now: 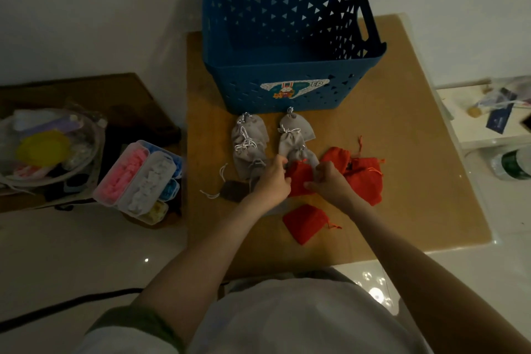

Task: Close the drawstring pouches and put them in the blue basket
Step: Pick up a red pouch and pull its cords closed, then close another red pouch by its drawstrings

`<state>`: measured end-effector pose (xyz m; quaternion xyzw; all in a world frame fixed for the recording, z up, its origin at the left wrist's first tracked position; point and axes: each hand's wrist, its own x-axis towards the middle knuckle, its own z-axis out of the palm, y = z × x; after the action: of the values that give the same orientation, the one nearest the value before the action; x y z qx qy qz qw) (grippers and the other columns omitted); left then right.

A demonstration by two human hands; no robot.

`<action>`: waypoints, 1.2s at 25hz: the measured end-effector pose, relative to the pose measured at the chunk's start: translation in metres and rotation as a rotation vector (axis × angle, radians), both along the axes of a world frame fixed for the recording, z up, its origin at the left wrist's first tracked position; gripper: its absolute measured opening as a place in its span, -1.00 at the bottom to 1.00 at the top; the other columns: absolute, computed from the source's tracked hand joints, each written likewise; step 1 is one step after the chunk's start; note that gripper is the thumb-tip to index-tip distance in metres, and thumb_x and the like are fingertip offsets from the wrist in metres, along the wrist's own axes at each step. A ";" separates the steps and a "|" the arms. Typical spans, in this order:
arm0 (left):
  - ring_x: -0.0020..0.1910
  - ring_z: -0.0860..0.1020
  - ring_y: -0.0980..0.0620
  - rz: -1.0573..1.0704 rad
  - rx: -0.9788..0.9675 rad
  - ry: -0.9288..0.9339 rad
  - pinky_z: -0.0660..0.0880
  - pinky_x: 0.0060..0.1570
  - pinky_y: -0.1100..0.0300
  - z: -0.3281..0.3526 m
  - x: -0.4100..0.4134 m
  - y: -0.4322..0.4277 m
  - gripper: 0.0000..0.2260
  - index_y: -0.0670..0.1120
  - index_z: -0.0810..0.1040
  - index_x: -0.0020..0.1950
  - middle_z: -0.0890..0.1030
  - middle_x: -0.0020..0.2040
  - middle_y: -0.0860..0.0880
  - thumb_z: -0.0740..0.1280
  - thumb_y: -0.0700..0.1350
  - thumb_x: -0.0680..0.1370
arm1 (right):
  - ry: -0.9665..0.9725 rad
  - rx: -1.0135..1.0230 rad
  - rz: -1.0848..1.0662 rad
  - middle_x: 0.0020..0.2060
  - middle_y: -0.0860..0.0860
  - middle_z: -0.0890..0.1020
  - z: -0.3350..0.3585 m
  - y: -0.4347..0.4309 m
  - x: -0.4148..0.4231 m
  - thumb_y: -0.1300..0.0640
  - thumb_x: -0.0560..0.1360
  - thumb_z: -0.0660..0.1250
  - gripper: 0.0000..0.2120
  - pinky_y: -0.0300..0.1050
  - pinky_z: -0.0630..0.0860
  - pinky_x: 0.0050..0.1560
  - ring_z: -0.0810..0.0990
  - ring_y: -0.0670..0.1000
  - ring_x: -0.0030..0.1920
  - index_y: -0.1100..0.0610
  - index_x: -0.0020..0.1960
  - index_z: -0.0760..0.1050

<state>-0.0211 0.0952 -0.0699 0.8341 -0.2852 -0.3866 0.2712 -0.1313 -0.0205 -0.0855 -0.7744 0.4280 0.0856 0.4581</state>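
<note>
A red drawstring pouch (298, 178) is held between both hands above the brown mat. My left hand (273, 181) grips its left side and my right hand (330, 184) pinches its right side. Several grey pouches (248, 141) with white cords lie in front of the blue basket (218, 46), which looks empty inside. More red pouches (365, 178) lie to the right, and one red pouch (306, 223) lies nearer to me. A dark pouch (234, 191) with a white cord sits left of my left hand.
The brown mat (402, 152) covers a small table. A clear box of coloured items (138, 178) and a bowl with a yellow lid (43, 149) stand to the left. A white shelf with clutter (488, 112) and a green bottle (514, 164) are at the right.
</note>
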 end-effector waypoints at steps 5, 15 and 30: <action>0.14 0.50 -0.05 -0.038 -0.013 -0.005 0.41 0.00 0.22 -0.009 0.002 0.003 -0.79 -0.17 0.40 0.24 0.52 0.17 -0.12 0.19 -0.18 0.62 | 0.304 0.108 0.478 -0.04 -0.04 0.46 0.008 0.004 -0.022 -0.02 0.45 0.43 -0.67 -0.13 0.43 0.03 0.46 -0.02 0.00 0.18 0.08 0.51; 0.05 0.54 -0.01 -0.191 0.157 0.181 0.48 0.03 0.09 0.002 0.007 0.002 -0.61 -0.07 0.49 0.17 0.57 0.06 -0.04 0.11 0.19 0.60 | 0.008 0.218 0.295 -0.25 -0.06 0.47 0.031 -0.008 -0.004 0.24 0.55 0.29 -0.87 -0.20 0.36 -0.18 0.43 -0.09 -0.22 0.08 -0.15 0.43; 0.06 0.52 0.10 0.293 -0.281 0.392 0.49 0.13 0.13 0.057 0.044 0.025 -0.70 0.11 0.46 0.21 0.55 0.05 0.09 0.14 0.21 0.59 | -0.353 0.304 0.220 -0.27 0.04 0.51 0.100 -0.009 0.070 0.38 0.55 0.23 -0.87 -0.33 0.39 -0.39 0.50 -0.17 -0.40 0.26 0.07 0.47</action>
<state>0.0226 0.1207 -0.0127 0.7299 -0.1543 -0.4538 0.4873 -0.0610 -0.0292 0.0140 -0.7413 0.2368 0.0617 0.6250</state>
